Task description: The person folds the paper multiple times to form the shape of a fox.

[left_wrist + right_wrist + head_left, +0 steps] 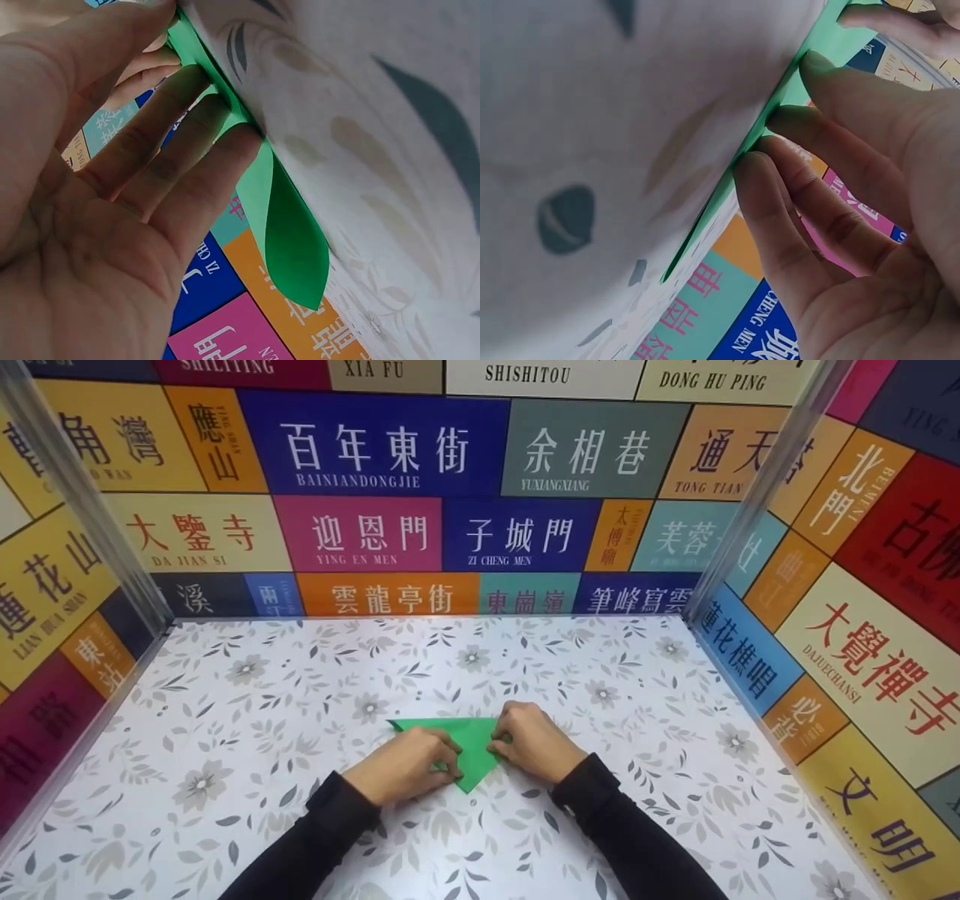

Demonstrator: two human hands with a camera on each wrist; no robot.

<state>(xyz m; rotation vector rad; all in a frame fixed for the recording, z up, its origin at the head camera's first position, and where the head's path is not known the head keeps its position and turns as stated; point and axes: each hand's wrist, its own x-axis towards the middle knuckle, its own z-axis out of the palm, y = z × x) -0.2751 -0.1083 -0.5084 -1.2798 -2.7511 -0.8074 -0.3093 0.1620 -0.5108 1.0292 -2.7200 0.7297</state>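
A green sheet of paper [474, 739], folded to a triangle, lies on the table with one point toward me. Its left corner [298, 262] curls up off the table in the left wrist view. My left hand [409, 765] rests on the left part of the paper, fingertips pressing its surface. At the right side is my right hand [536, 741], covering the right corner in the head view. The right wrist view shows its fingertips [754, 169] set along the paper, close to the table, with the thumb beside them.
The table [315, 682] has a white covering printed with grey flowers and leaves. Upright panels with coloured name blocks enclose it at the back [375, 450], the left [45, 585] and the right [862, 607]. Clear strips run down the corners.
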